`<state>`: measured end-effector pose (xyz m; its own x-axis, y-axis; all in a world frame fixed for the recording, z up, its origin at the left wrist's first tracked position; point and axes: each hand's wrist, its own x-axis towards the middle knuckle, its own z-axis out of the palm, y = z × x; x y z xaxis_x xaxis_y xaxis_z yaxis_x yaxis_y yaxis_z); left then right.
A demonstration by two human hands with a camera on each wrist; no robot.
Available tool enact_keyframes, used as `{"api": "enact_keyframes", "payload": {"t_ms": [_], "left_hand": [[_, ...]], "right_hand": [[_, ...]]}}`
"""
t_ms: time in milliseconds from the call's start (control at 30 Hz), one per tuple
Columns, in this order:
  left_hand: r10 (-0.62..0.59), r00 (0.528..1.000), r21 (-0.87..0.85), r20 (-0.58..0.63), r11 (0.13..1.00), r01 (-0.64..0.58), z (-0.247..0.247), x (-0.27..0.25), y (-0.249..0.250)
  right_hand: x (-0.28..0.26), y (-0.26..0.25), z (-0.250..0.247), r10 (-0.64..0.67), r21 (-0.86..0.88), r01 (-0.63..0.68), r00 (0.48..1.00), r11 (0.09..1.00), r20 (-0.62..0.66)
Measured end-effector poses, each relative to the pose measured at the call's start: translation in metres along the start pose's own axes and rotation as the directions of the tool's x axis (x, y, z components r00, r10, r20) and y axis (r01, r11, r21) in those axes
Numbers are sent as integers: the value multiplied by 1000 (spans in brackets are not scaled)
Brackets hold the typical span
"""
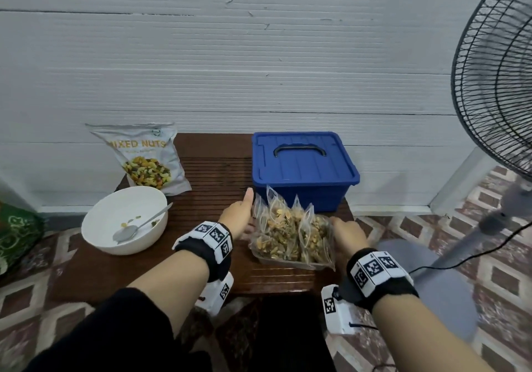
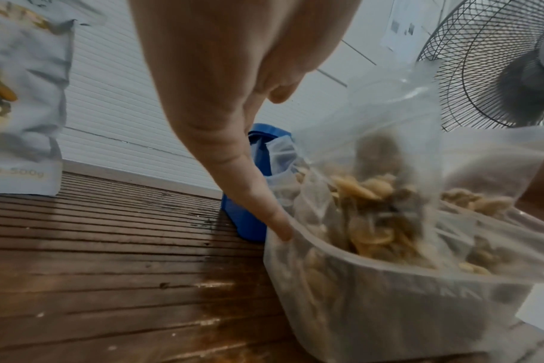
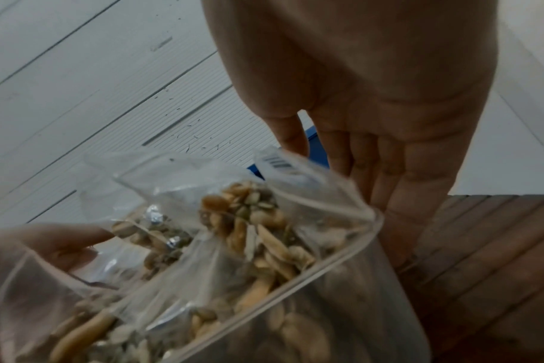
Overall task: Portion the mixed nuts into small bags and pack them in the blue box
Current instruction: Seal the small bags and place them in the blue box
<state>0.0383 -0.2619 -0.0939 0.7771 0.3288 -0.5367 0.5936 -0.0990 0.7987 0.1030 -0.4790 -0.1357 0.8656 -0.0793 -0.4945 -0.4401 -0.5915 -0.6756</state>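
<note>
Several small clear bags of mixed nuts (image 1: 288, 227) stand packed in a clear plastic container (image 1: 288, 263) at the table's front, just before the blue box (image 1: 302, 167), whose lid is on. My left hand (image 1: 239, 217) lies against the container's left side, thumb up, with a straight finger (image 2: 249, 189) touching the container rim (image 2: 373, 267). My right hand (image 1: 345, 235) lies against the right side, its straight fingers (image 3: 398, 191) pointing down along the container wall (image 3: 385, 258). The bags (image 3: 249, 233) rise above the rim.
The large mixed nuts pouch (image 1: 141, 158) stands at the back left. A white bowl (image 1: 98, 233) with a spoon (image 1: 138, 226) and a few nuts sits front left. A standing fan (image 1: 495, 89) is close on the right, and a green cushion (image 1: 17, 233) lies far left.
</note>
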Motion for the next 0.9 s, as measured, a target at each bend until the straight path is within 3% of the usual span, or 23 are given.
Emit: {"api": "enact_keyframes", "payload": {"t_ms": [167,433,467,533,600,667,767,900], "left_hand": [[-98,994,-114,43,988,102,-9,3,-5],[-192,980,-10,51,981,193,-19,15,-3],[-187,982,14,35,982,187,-21,18,1],[-122,991,38,-61,992,124,-25,29,11],[-13,990,-15,-143,1000,11,-30,44,22],[87,984,-65,-157,993,-98,-34,56,36],[173,976,-79,-131,980,-184,-37,66,58],[169,984,-121,-52,977,-174,-32,75,77]], "right_hand": [[-7,-10,-6,-12,-55,14,999,998,37],[-1,-11,-14,4,-92,6,994,996,106],[2,-12,-18,6,-67,-1,997,998,78],[10,-21,-30,-38,-14,37,995,999,-93],[18,-37,-48,-77,80,103,955,991,-287],[28,-56,-64,-99,145,164,921,976,-376],[49,-79,-75,-174,86,211,933,974,-314],[65,-101,-75,-268,-108,252,946,962,-182]]}}
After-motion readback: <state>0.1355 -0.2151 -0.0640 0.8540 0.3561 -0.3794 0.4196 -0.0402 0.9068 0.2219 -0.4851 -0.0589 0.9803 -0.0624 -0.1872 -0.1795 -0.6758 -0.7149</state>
